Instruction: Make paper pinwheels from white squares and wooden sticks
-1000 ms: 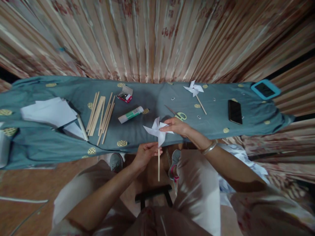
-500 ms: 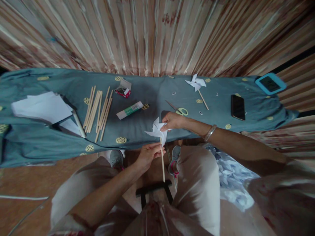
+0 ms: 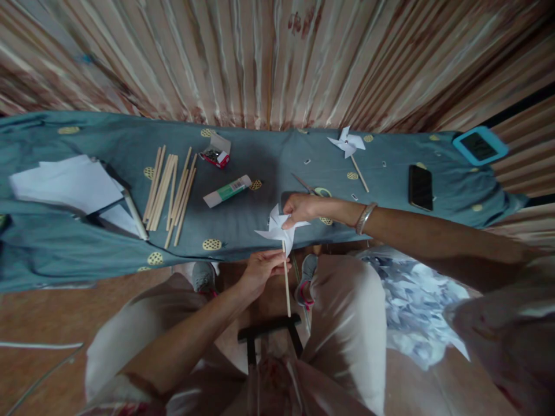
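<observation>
Near the table's front edge, a white paper pinwheel (image 3: 277,229) sits at the top of a thin wooden stick (image 3: 287,292). My left hand (image 3: 262,270) is closed round the stick just below the paper blades. From the right, my right hand (image 3: 301,209) presses thumb and fingers on the pinwheel's centre; what lies under the fingertips is hidden. Behind the right hand lie scissors (image 3: 321,191) with pale green handles. Farther back rests another pinwheel (image 3: 347,142) on its own stick.
On the cloth-covered table (image 3: 269,156) lie a glue stick (image 3: 226,191), an open red box of small metal pins (image 3: 215,153), several wooden sticks (image 3: 162,193) and white paper sheets (image 3: 65,188). A phone (image 3: 420,187) and a blue-framed device (image 3: 480,146) are at right. A bag of paper scraps (image 3: 420,306) stands below.
My right hand has shifted slightly over the pinwheel's centre, its fingers bent more steeply downward. The left hand keeps its hold on the stick. The view has tilted a little.
</observation>
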{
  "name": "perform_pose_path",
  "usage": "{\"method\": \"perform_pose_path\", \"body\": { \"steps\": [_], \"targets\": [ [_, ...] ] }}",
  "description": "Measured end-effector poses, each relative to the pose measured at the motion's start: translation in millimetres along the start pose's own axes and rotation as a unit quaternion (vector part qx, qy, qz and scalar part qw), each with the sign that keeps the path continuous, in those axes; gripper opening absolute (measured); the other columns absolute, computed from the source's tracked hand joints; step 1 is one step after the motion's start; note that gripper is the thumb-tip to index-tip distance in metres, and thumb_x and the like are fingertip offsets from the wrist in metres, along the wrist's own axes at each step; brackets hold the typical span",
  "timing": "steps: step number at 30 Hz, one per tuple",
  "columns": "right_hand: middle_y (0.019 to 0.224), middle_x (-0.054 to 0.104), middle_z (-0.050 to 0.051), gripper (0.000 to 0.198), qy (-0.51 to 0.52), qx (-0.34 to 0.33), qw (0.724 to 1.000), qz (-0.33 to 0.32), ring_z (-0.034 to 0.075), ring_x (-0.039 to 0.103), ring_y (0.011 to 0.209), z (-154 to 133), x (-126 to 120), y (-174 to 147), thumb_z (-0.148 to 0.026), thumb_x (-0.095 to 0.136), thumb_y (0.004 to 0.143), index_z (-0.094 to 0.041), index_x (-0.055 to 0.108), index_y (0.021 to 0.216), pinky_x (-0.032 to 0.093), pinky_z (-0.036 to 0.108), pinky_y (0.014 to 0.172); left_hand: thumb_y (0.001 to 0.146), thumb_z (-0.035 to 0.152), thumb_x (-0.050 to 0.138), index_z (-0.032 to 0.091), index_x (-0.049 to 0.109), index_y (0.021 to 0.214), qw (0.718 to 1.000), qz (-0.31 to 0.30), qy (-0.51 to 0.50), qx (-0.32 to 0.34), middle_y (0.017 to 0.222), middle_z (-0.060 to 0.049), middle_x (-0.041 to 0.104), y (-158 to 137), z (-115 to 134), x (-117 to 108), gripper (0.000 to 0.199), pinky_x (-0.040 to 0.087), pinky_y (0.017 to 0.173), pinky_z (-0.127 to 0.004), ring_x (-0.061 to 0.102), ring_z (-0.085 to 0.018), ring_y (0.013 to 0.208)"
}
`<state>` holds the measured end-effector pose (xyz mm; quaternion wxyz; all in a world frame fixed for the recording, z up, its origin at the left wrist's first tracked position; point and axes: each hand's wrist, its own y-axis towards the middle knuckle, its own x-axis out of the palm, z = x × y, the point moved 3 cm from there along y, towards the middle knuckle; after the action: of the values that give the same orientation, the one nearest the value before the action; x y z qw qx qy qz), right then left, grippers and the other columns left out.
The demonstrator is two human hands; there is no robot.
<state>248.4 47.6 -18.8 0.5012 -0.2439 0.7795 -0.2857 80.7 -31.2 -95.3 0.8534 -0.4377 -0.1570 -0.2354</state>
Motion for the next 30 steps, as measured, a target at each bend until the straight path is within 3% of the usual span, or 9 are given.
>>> {"method": "perform_pose_path", "body": {
  "steps": [6,19,30],
  "targets": [
    [0.048,0.040,-0.006,0.030,0.021,0.014,1.000,-0.014,0.010,0.036,0.053,-0.6,-0.7,2.1,-0.026,0.074,0.068,-0.018,0.053,0.048,0.026,0.027,0.054,0.047,0.036,0.092,0.010,0.075,0.072,1.000,-0.014,0.015,0.000,0.069,-0.007,0.072,2.5,-1.2,-0.7,0.039,0.056,0.069,-0.033,0.067,-0.016,0.062],
    [0.039,0.035,-0.007,0.039,0.017,-0.006,1.000,0.008,0.005,0.032,0.044,-2.3,2.2,8.5,-0.024,0.076,0.062,-0.018,0.044,0.042,0.020,0.024,0.047,0.042,0.037,0.094,0.010,0.076,0.071,1.000,-0.029,0.003,0.001,0.069,-0.007,0.072,6.9,-4.0,1.8,0.044,0.055,0.066,-0.031,0.067,-0.016,0.060],
    [0.045,0.037,-0.006,0.042,0.038,0.054,0.998,-0.002,0.009,0.036,0.052,-14.7,-3.7,-1.6,-0.015,0.075,0.064,-0.017,0.043,0.039,0.026,0.027,0.056,0.035,0.041,0.094,0.011,0.075,0.066,0.999,-0.032,-0.023,-0.001,0.065,-0.005,0.071,9.0,-6.0,8.0,0.048,0.056,0.063,-0.030,0.067,-0.016,0.058]
  ]
}}
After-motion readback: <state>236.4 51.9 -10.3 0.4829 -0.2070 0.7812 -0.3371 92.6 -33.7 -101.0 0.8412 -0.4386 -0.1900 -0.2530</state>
